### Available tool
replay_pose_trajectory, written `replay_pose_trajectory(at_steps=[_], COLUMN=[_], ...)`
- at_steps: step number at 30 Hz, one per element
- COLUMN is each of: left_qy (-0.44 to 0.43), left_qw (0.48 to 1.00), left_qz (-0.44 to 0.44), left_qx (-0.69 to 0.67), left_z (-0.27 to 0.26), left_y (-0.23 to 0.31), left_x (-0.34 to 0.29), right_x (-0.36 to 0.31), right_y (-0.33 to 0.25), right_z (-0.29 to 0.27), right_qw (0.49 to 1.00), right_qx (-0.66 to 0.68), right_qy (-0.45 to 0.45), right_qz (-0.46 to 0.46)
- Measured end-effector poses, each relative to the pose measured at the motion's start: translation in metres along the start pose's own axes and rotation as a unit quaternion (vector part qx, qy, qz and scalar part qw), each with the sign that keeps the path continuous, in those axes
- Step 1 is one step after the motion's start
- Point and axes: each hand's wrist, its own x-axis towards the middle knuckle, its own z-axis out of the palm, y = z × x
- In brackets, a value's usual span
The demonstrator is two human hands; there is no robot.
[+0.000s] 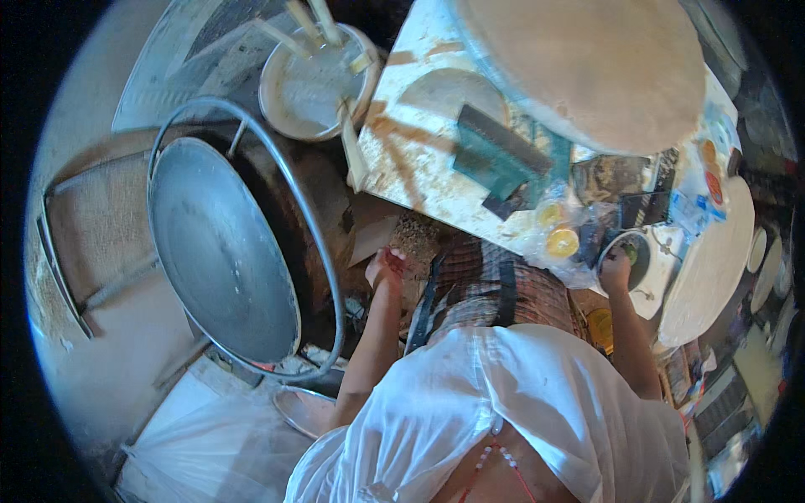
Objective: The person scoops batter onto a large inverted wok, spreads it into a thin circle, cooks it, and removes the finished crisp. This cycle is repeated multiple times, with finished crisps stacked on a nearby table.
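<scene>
One bowl (643, 261) meets the right hand (615, 272), its grip hidden; the left hand (386, 267) curls near the desk (394, 172), clamped or not, unclear.

The round pan (222, 251) looks matt metal (the ring (313, 223) glossier), the shirt (537, 377) cloth.

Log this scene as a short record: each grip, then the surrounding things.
Left grip: partly curled; no held object discernible
Right grip: at a round, grey-lined bowl; green item inside, kind unclear
Left side: wide, round, grey pan within a curved metal ring
Surface: powder-dusted white table; large, round, pale disc on far side
Beyond: round, pale bucket holding pale sticks
</scene>
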Motion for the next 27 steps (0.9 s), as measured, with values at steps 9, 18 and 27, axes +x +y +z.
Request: replay_pose_trajectory(at_steps=[9,18,27], left_qy=[-0.358,-0.174,-0.143], left_qw=[0.858,0.872,0.856], left_qz=[0.044,-0.060,-0.056], left_qx=[-0.366,-0.453,-0.494], left_z=[-0.104,-0.055,-0.098], left_y=[-0.026,0.027,0.008], left_x=[0.157,0.179,0.266], right_x=[0.022,-0.002,0.010], right_y=[0.034,-0.032,0.013], right_z=[0.000,-0.011,-0.014], right_qw=[0.996,0.996,0.977], right_qx=[-0.045,-0.019,0.179], right_qy=[0.028,0.091,0.023], right_qz=[0.070,-0.016,0.112])
